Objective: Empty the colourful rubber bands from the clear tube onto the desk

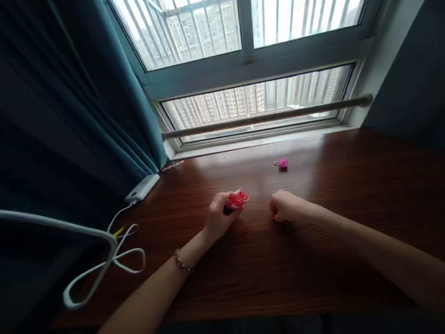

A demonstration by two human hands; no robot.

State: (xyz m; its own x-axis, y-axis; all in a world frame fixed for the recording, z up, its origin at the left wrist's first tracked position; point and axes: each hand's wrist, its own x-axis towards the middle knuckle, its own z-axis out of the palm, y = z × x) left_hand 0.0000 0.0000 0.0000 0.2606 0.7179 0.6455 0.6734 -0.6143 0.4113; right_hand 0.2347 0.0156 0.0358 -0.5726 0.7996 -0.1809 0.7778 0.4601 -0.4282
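My left hand [217,215] is wrapped round a small clear container [238,199] with red contents and a dark patch near its lower end. The container is tilted, its round end pointing up and to the right. To the right, my right hand [287,206] is closed low over the table, and a bit of a small red piece [273,217] shows at its fingertips. The fingers hide most of that piece. Beyond both hands, a round pink lid-like thing [283,162] with a pale loop at its left side lies on the table.
The brown wooden table [222,278] runs up to a barred window [222,104] with a rail across it. At the left are a white power strip [142,188], a looped white cable [113,253], something yellow [118,231] and a blue curtain [139,139].
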